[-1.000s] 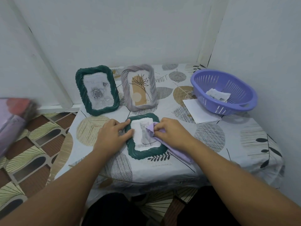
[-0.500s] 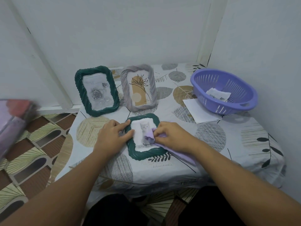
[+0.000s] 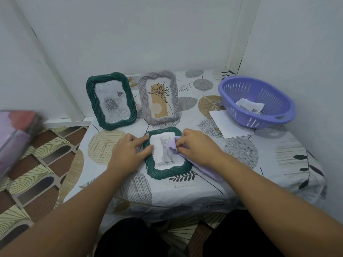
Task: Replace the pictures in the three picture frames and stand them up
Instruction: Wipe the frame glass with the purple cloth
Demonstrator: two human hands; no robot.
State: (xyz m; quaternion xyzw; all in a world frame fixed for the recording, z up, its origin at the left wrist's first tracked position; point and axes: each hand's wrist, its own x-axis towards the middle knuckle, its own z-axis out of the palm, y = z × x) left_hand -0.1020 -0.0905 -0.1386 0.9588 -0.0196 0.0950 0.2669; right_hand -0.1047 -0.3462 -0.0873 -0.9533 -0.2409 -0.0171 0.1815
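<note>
A green frame with a cat picture (image 3: pixel 168 170) lies flat on the table in front of me. My left hand (image 3: pixel 130 152) rests on its left edge, thumb and forefinger stretched onto the frame. My right hand (image 3: pixel 196 146) pinches a lilac cloth (image 3: pixel 173 146) against the right side of the glass; the cloth trails out under my wrist. Behind stand two upright frames: a green one with a grey rose picture (image 3: pixel 111 102) and a grey one with a plant drawing (image 3: pixel 159 98).
A purple slotted basket (image 3: pixel 259 101) with a crumpled picture inside sits at the back right, partly on a white sheet of paper (image 3: pixel 228 126). Walls close in behind and to the right. A blurred pink-purple object (image 3: pixel 13 138) fills the left edge, above a patterned floor.
My right hand with the cloth has shifted along the right side of the cat picture's glass, first nearer me, then back up. My left hand stays on the frame's left edge.
</note>
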